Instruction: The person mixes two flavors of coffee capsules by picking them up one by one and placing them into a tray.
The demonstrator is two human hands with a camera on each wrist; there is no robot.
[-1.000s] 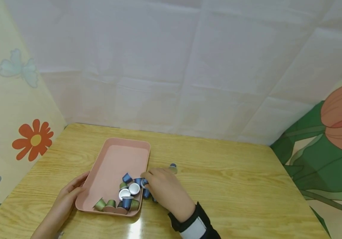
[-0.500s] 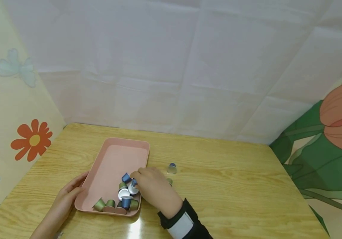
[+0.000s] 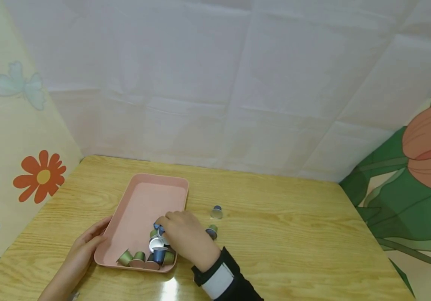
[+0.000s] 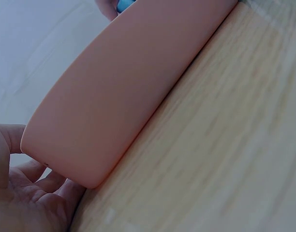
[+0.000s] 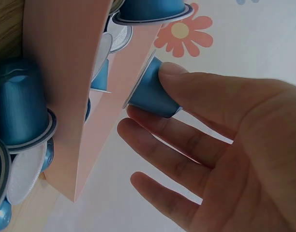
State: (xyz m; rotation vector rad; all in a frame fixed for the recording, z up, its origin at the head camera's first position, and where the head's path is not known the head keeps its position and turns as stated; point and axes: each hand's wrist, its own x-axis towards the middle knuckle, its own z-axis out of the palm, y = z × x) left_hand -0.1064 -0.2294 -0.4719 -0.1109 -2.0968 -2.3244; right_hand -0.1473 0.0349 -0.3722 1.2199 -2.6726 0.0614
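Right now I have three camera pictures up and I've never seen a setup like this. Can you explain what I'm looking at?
There is no machine, just two bare human hands. The wide picture comes from a head camera looking forward and down; the two close ones come from cameras on the wrists.

On the wood-grain table sits a pink tray, with green and blue capsules gathered toward its near end. The left hand holds the tray's left side. Above the tray, the right hand pinches a small blue capsule between thumb and fingers.

To the tray's right lie a loose green capsule and, farther back, a loose blue one.
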